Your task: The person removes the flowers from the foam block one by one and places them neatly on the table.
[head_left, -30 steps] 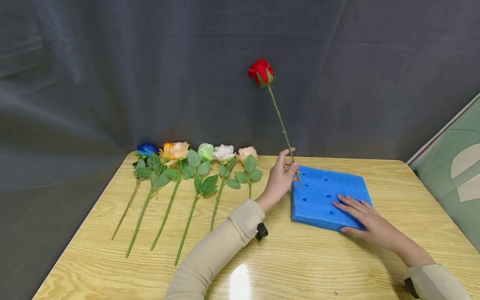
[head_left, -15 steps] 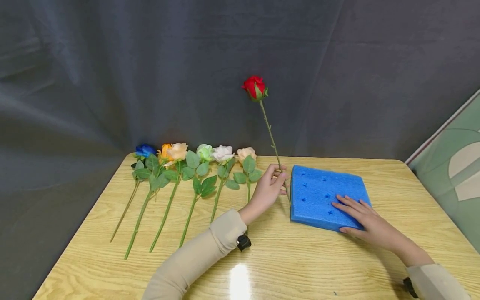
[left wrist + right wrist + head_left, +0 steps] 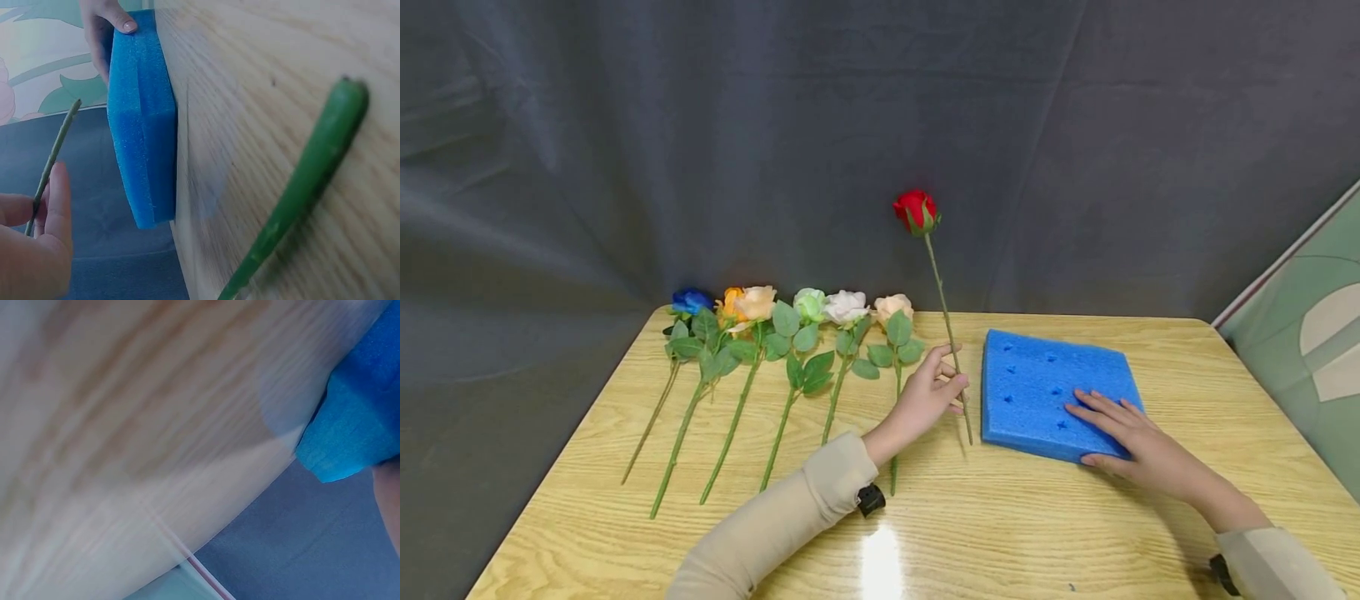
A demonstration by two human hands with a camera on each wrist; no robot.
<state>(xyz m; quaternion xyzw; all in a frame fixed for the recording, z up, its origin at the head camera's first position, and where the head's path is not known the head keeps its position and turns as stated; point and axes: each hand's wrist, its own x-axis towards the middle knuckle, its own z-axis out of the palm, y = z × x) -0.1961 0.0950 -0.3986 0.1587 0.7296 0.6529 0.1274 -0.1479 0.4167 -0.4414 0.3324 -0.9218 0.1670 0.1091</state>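
My left hand (image 3: pixel 922 397) pinches the thin stem of a red rose (image 3: pixel 916 211) between thumb and fingers. The flower is up against the dark curtain, and the stem's lower end points down beside the left edge of a blue foam block (image 3: pixel 1033 387). In the left wrist view the bare stem (image 3: pixel 55 150) sticks out past the fingertips, apart from the foam. My right hand (image 3: pixel 1138 450) rests with spread fingers on the foam's right front part, thumb along its front edge. Several small cross-shaped holes show in the foam's top. The right wrist view catches just a foam corner (image 3: pixel 350 437).
Several artificial roses lie in a row on the left of the wooden table (image 3: pixel 970 525): a blue rose (image 3: pixel 691 301), an orange rose (image 3: pixel 731 305), a green rose (image 3: pixel 810 304), a white rose (image 3: pixel 846 307) and peach ones. A dark curtain (image 3: pixel 775 150) hangs behind the table.
My left hand has moved left and toward me with the red rose, taking the stem end from over the foam to beside it. The flower is lower. My right hand stays on the foam.
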